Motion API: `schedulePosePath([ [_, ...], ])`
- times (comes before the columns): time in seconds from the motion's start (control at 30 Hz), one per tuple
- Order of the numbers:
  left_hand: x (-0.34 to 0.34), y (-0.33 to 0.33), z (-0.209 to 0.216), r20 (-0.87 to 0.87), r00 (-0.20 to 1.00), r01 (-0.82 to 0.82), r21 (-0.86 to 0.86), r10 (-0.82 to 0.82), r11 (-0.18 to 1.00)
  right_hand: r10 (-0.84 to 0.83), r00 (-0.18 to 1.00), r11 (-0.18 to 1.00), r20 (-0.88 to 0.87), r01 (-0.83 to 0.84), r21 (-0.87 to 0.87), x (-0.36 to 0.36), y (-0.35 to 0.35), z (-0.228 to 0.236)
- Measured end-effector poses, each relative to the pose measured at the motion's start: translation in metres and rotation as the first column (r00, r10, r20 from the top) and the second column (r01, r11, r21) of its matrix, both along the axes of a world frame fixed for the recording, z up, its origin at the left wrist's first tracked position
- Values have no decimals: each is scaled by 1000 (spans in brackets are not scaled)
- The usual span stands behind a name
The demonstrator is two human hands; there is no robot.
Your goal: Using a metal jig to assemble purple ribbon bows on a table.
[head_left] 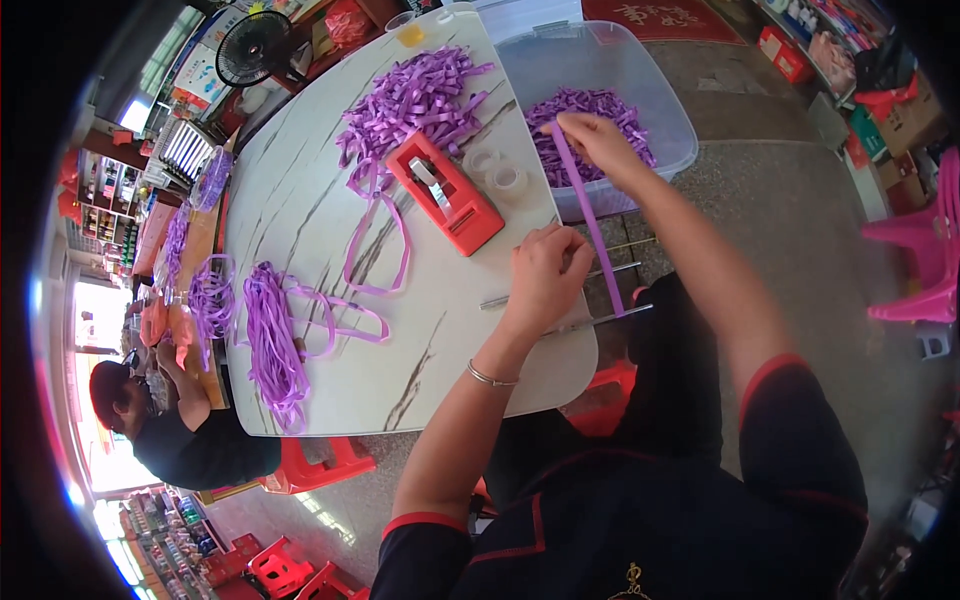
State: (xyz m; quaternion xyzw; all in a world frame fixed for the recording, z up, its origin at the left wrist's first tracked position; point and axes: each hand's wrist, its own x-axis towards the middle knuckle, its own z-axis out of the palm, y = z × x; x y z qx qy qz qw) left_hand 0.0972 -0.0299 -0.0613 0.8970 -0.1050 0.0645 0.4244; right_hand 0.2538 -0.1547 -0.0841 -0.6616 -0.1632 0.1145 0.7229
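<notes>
My right hand [598, 150] pinches the upper end of a purple ribbon [586, 205] above the clear bin. The ribbon stretches down, taut and straight, to one of two thin metal rods [625, 314] jutting past the table's near right edge. Over the rods rests my left hand [548, 275], its fingers curled; whatever they hold is hidden. A red tape dispenser [445, 195] lies on the marble-patterned table [410, 350], beside clear tape rolls [507, 180]. Behind it sits a heap of purple ribbon loops [415, 105].
The clear plastic bin [675, 120], with purple ribbon pieces inside, stands against the table's right side. A ribbon bundle [275, 350] lies at the table's left. A co-worker [190, 435] sits at a side table, left. A black fan [255, 48] and pink stools [915, 240] stand farther off.
</notes>
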Motion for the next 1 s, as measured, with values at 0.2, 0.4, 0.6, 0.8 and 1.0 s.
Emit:
schedulePosePath([
  [0.2, -1, -4, 0, 91, 991, 88, 92, -96, 992, -211, 967, 945, -147, 162, -285, -27, -19, -114],
  [0.4, -1, 0, 3, 51, 987, 145, 145, -154, 979, -255, 919, 936, -300, 157, -315, -167, -55, -175],
  [0.6, -3, 1, 1, 35, 990, 129, 204, -139, 970, -169, 911, 948, -375, 46, -316, -299, -77, -100],
  [0.8, -1, -1, -2, 43, 991, 117, 188, -127, 975, -131, 930, 958, -345, 30, -284, -343, -84, -7],
  [1.0, -1, -2, -2, 42, 992, 111, 203, -122, 973, -61, 995, 978, -84, 43, -206, -331, -87, 44],
])
